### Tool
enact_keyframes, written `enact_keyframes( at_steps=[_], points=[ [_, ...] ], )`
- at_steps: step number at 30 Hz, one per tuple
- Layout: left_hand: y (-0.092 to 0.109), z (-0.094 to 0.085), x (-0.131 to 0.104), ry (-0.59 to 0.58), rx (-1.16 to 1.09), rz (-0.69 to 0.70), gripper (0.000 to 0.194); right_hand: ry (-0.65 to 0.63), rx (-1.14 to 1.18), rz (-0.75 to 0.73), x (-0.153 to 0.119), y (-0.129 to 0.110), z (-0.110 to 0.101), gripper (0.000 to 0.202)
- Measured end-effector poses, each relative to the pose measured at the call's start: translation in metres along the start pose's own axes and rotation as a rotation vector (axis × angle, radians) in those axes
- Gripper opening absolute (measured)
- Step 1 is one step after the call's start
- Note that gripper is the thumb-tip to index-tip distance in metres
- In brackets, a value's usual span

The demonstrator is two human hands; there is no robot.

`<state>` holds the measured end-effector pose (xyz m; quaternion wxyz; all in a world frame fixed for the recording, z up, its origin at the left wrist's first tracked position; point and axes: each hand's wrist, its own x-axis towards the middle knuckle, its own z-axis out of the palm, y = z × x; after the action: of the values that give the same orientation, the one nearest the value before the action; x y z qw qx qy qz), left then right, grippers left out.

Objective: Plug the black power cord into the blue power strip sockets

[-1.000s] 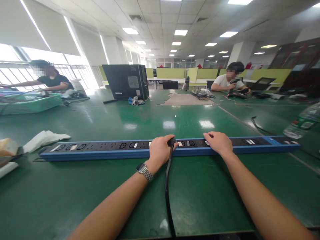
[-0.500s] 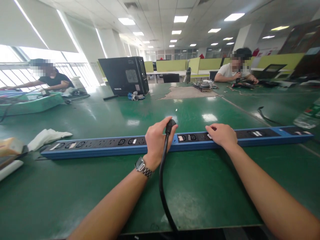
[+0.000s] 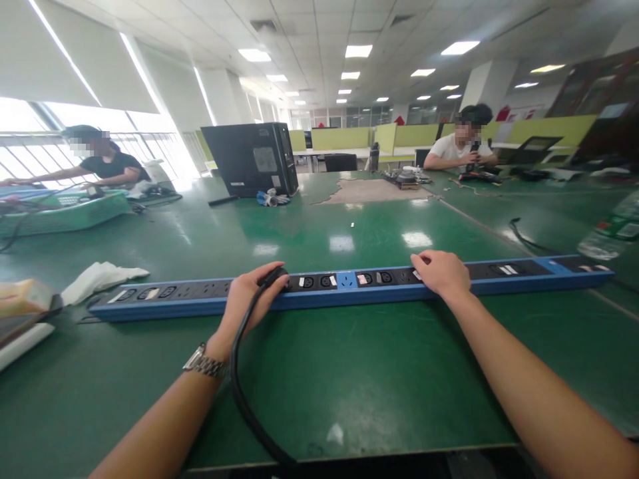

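Note:
A long blue power strip (image 3: 346, 280) with black socket sections lies across the green table. My left hand (image 3: 249, 296) grips a black plug (image 3: 277, 273) just over the strip's left-middle sockets; whether it touches them I cannot tell. From the plug a thick black cable (image 3: 239, 392) curves down past the table's near edge. My right hand (image 3: 442, 271) rests on the strip right of centre, its fingers curled at a small white label; what they pinch, if anything, is hidden.
A black computer case (image 3: 249, 159) stands at the back left beside a green basket (image 3: 94, 214). White tissue (image 3: 100, 279) lies left, a plastic bottle (image 3: 612, 233) right. Two people sit across the table.
My left hand has moved left along the strip and lower, carrying the plug and cable. My right hand has stayed in place on the strip.

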<state>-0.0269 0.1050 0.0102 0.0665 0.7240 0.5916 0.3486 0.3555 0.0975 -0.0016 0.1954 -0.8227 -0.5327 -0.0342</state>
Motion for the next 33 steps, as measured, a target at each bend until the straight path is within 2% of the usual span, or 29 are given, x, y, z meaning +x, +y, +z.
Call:
enact_keyframes(
  at_steps=[4,10,14,16,18,20,22,25,27,29,33],
  points=[
    [0.004,0.009,-0.005,-0.002,0.031,0.067,0.044,0.012,0.004,0.036,-0.001,0.000,0.000,0.046],
    [0.002,0.017,-0.011,0.037,0.149,0.261,0.040,0.038,0.026,0.072,0.000,-0.002,0.000,0.047],
    [0.005,0.022,-0.010,0.102,0.050,0.159,0.037,0.043,0.038,0.075,0.002,-0.004,0.000,0.047],
    [0.017,0.021,-0.008,0.178,-0.035,0.116,0.037,0.031,0.031,0.070,0.003,-0.005,0.000,0.046],
    [0.036,0.020,-0.005,0.239,-0.106,0.137,0.038,0.026,0.020,0.070,0.003,-0.004,0.001,0.045],
    [0.058,0.022,0.000,0.193,-0.118,0.213,0.037,0.033,0.015,0.075,0.003,-0.004,0.002,0.045],
    [0.076,0.030,0.005,0.057,-0.099,0.268,0.035,0.038,0.013,0.084,0.003,-0.003,0.002,0.045],
    [0.089,0.050,0.009,-0.080,-0.040,0.219,0.034,0.029,0.013,0.080,0.002,-0.003,0.002,0.046],
    [0.092,0.063,0.009,-0.090,0.004,0.189,0.035,0.032,0.018,0.069,0.002,-0.003,0.002,0.045],
    [0.093,0.071,0.007,-0.072,0.057,0.219,0.036,0.037,0.023,0.064,0.002,-0.004,0.002,0.044],
    [0.098,0.075,0.002,-0.075,0.181,0.307,0.035,0.027,0.017,0.065,0.003,-0.005,0.001,0.044]
  ],
)
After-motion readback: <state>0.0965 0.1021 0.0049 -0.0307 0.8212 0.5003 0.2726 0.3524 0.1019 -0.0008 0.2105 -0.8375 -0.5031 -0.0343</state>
